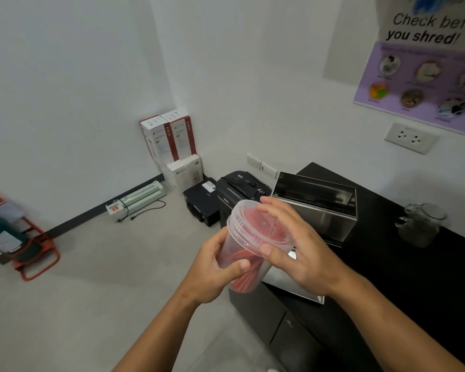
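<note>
A clear plastic tub (238, 248) holding several red straws is tilted in the air in front of me, its mouth facing me. My left hand (215, 269) grips the tub's body from below, thumb across its side. My right hand (290, 245) is on the clear lid (253, 224) at the rim, thumb on the near edge and fingers stretched over the far edge. The lower end of the tub is partly hidden by my left thumb.
A black counter (403, 259) on the right carries an open steel box (317, 208) and a glass jar (420, 224). On the floor ahead are a black shredder (239, 187), a black printer (202, 204), white boxes (169, 140) and a laminator (137, 198). A red stand with a green cylinder (3, 233) is far left.
</note>
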`<action>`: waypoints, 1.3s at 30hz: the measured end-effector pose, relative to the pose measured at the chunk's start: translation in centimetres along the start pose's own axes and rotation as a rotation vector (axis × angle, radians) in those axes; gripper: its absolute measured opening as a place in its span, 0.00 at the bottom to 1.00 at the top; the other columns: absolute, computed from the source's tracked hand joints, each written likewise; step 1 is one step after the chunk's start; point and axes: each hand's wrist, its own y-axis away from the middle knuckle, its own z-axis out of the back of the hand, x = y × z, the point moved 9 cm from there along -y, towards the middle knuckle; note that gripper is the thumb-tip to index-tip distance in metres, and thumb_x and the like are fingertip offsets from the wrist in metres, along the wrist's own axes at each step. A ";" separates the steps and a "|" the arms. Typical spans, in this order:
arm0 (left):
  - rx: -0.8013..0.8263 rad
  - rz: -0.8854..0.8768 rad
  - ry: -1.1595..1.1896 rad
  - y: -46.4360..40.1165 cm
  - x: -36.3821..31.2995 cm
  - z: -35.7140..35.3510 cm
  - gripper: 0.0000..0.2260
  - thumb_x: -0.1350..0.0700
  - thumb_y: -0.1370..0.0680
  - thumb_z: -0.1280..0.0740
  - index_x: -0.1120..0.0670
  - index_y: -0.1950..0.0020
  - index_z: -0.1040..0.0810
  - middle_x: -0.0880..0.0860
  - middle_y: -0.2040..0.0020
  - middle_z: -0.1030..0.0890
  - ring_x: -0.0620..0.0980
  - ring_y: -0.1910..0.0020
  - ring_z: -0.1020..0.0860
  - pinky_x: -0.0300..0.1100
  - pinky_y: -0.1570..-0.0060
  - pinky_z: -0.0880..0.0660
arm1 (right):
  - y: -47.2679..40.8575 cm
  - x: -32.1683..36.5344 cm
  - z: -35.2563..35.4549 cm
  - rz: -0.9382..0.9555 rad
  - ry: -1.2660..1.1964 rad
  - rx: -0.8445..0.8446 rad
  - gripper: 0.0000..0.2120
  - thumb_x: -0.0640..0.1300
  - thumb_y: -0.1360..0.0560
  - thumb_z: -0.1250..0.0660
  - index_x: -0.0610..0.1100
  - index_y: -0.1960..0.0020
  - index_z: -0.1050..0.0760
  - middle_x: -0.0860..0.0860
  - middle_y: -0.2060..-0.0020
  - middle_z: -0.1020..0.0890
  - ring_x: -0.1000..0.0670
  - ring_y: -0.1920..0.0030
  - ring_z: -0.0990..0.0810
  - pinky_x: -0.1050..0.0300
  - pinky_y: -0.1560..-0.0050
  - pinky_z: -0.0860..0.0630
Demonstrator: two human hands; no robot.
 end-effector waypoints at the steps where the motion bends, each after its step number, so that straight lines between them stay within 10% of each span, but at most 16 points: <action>1: 0.011 -0.006 0.004 -0.2 -0.3 0.1 0.32 0.37 0.28 0.23 0.51 0.29 0.22 0.55 0.36 0.16 0.57 0.36 0.17 0.45 0.39 0.21 | -0.2 0.2 0.2 0.012 0.011 0.028 0.32 0.64 0.24 0.34 0.55 0.22 0.34 0.59 0.20 0.38 0.58 0.19 0.40 0.51 0.23 0.34; 12: 0.127 0.020 -0.029 -2.8 -1.6 0.7 0.35 0.37 0.28 0.23 0.58 0.30 0.21 0.60 0.38 0.16 0.62 0.38 0.16 0.55 0.38 0.19 | -2.9 0.8 1.3 0.055 -0.059 0.037 0.36 0.57 0.26 0.29 0.54 0.21 0.36 0.58 0.29 0.29 0.52 0.29 0.26 0.52 0.32 0.24; 28: -0.479 0.285 0.315 -3.7 3.2 2.2 0.31 0.37 0.29 0.25 0.59 0.37 0.19 0.65 0.41 0.15 0.67 0.40 0.16 0.66 0.39 0.19 | -4.8 -2.9 0.8 -0.047 -0.068 -0.062 0.38 0.67 0.26 0.35 0.59 0.20 0.38 0.61 0.25 0.33 0.62 0.26 0.33 0.67 0.31 0.33; 33: -0.493 0.275 0.229 -4.6 2.5 2.6 0.30 0.39 0.29 0.25 0.63 0.41 0.18 0.67 0.45 0.15 0.59 0.51 0.13 0.51 0.53 0.15 | -5.1 -3.2 1.2 -0.095 -0.171 -0.184 0.32 0.66 0.25 0.35 0.57 0.23 0.33 0.59 0.29 0.27 0.57 0.28 0.27 0.52 0.28 0.28; 39: -0.402 0.343 0.314 -4.6 1.9 2.1 0.20 0.49 0.16 0.34 0.66 0.40 0.16 0.71 0.43 0.15 0.71 0.40 0.17 0.64 0.39 0.20 | -4.7 -1.4 1.0 0.074 -0.049 -0.175 0.32 0.56 0.24 0.33 0.53 0.21 0.34 0.55 0.24 0.31 0.52 0.22 0.33 0.47 0.25 0.31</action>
